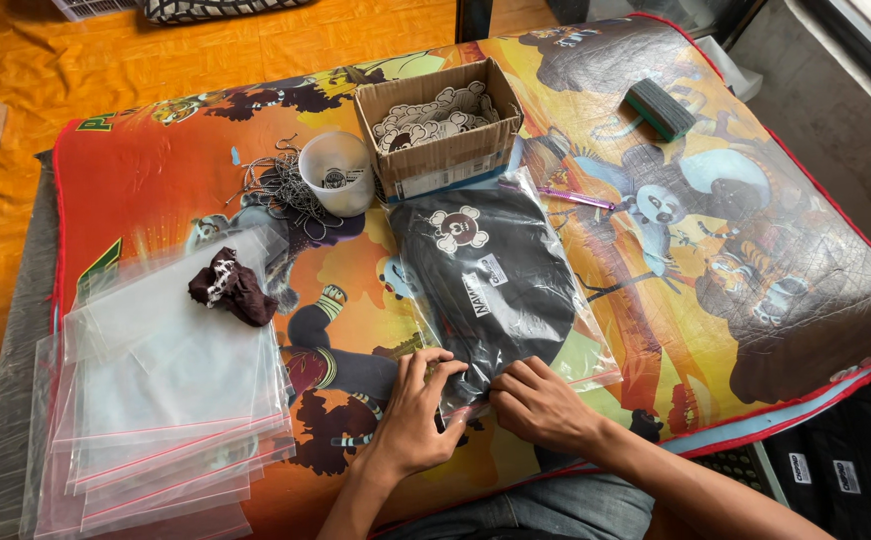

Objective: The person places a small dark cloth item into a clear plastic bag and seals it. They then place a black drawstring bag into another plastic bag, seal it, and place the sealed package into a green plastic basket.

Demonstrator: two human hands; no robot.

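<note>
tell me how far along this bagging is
Done: the black cap with a skull patch is inside its clear plastic bag. In hand: left hand and right hand press the bag's open edge. Left: a stack of clear zip bags lies unused.

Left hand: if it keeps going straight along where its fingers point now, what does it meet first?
The left hand points up and right, fingertips already on the bottom edge of the clear plastic bag holding a folded black garment. Going on, it would slide over that bag first; the open cardboard box lies further along, roughly in line.
</note>
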